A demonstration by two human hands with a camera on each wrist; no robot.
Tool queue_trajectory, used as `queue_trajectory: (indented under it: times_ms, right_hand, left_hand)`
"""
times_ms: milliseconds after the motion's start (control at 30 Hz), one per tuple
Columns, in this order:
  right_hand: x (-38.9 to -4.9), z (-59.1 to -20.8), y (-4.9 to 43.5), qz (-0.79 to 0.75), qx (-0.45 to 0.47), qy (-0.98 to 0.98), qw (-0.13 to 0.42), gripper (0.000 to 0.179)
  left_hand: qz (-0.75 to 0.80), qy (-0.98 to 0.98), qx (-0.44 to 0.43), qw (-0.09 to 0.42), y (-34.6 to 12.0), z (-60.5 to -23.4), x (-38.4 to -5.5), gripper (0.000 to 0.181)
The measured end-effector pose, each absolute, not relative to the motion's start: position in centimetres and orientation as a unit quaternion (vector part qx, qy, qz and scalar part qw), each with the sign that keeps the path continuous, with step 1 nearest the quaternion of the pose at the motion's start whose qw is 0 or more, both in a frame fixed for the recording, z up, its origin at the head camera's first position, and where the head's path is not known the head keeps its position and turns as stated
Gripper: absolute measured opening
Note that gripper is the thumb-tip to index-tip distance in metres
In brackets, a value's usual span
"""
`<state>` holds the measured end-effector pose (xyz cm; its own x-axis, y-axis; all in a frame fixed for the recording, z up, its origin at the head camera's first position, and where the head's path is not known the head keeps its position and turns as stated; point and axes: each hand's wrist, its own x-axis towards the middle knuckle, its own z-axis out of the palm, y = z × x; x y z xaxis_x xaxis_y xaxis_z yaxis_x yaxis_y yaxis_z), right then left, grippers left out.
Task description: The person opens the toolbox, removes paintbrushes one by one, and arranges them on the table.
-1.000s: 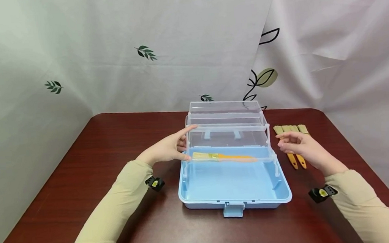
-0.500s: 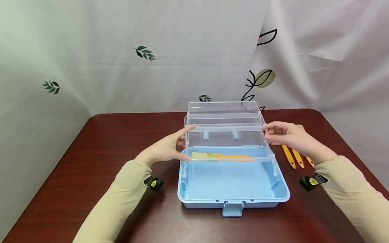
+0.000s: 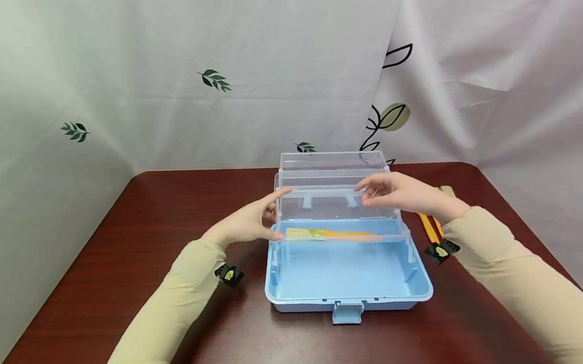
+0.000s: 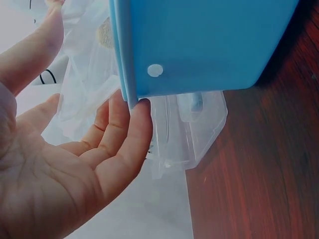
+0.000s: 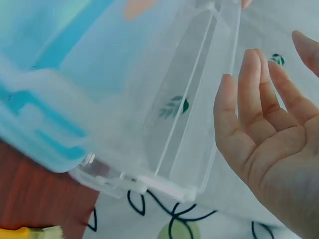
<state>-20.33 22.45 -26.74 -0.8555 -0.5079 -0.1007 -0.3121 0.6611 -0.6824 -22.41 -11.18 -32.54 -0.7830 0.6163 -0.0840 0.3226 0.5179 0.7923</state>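
An open blue toolbox [image 3: 345, 272] with clear tiered trays [image 3: 342, 178] stands on the table. One paintbrush [image 3: 326, 234] with pale bristles and a yellow-orange handle lies in the lower clear tray. At the box's left side is my left hand [image 3: 253, 216], thumb and index finger spread at the tray ends. In the left wrist view, its other fingertips [image 4: 142, 112] touch the blue rim. My right hand [image 3: 392, 190] hovers over the right part of the trays, holding nothing. In the right wrist view, its fingers [image 5: 251, 94] are apart and slightly bent beside the clear plastic.
More paintbrushes [image 3: 427, 227] lie on the dark red table [image 3: 195, 195] to the right of the box, partly hidden by my right forearm. The box's front latch [image 3: 347, 313] hangs down. A white patterned curtain [image 3: 265, 110] closes off the back.
My right hand has moved left from beside the loose brushes to over the trays. My left hand and the brush in the tray have stayed in place.
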Motion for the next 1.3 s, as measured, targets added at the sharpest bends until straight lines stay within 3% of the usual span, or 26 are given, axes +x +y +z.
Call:
queue_trajectory:
  times_ms: [733, 1300]
  right_hand:
    - [-22.4, -28.2, 17.2, -0.232, -0.285, 0.889, 0.273, 0.044]
    - [-22.9, -29.0, 16.7, -0.229, -0.278, 0.884, 0.298, 0.047]
  left_hand:
    - [0.410, 0.849, 0.277, 0.183, -11.2, -32.6, -22.5, 0.098]
    - [0.410, 0.851, 0.274, 0.181, -11.1, -32.5, -22.4, 0.098]
